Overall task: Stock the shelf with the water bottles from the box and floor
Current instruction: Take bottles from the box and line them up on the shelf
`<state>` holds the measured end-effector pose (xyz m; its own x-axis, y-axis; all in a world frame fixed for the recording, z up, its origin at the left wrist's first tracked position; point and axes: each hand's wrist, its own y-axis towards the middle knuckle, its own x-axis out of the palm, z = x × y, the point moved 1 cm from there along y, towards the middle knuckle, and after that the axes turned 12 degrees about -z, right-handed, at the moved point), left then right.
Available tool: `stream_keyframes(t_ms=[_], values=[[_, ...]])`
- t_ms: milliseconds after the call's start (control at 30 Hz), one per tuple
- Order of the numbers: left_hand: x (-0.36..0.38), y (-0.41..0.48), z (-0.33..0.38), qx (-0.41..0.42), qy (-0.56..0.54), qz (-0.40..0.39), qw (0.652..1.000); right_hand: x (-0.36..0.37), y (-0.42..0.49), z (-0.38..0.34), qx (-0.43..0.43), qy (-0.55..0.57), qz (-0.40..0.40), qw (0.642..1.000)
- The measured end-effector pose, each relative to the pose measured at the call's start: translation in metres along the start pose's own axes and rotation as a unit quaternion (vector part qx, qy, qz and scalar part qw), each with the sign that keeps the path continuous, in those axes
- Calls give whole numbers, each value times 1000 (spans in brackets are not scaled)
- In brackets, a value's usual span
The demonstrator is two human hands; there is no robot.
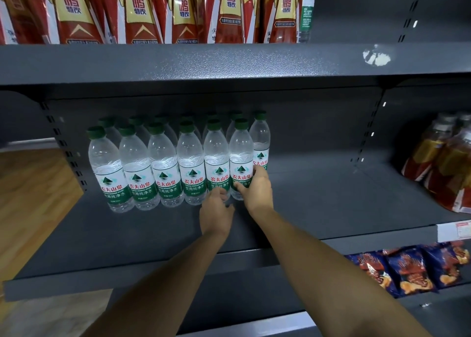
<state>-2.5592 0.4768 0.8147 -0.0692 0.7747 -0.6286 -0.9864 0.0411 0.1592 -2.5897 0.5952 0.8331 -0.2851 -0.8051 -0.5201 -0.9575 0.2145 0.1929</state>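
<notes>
— Where are the water bottles?

— Standing upright on the middle shelf, left of its centre. They have green caps and green-and-white labels. Six stand shoulder to shoulder in the front row, with more rows behind them, back toward the rear panel.

— And the hands?

— Both reach in at the right end of that front row. The right hand is low on the sixth bottle, the last one in front. Its grip is wrapped round it, thumb on the label side and fingers curled round the right flank. A finger also touches the bottle just behind, which stands a little further right.

— The left?

— The left hand lies palm down on the shelf, its fingers bent against the foot of the fifth bottle. I can't tell whether that grip is clasping the bottle or only pushing on it.

— What else is around?

— Red and gold drink bottles are packed along the upper shelf. A wrapped pack of amber drinks sits in the next bay to the right. Dark blue snack bags lie on the level below. A wooden floor shows off to the left.
</notes>
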Motion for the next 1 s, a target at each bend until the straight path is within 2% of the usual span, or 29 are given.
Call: stream_keyframes(t_ms=[267, 533, 800, 1000], values=[[-14, -11, 3, 10, 17, -3, 1000, 1, -1, -2, 2, -11, 1, 1000], [-48, -49, -11, 37, -1, -19, 999, -8, -20, -16, 56, 81, -27, 995], [-88, -139, -32, 120, -11, 12, 993, -7, -157, -47, 18, 98, 0, 995], [-126, -262, -66, 149, -32, -59, 987, 12, -328, -64, -30, 90, -16, 995]])
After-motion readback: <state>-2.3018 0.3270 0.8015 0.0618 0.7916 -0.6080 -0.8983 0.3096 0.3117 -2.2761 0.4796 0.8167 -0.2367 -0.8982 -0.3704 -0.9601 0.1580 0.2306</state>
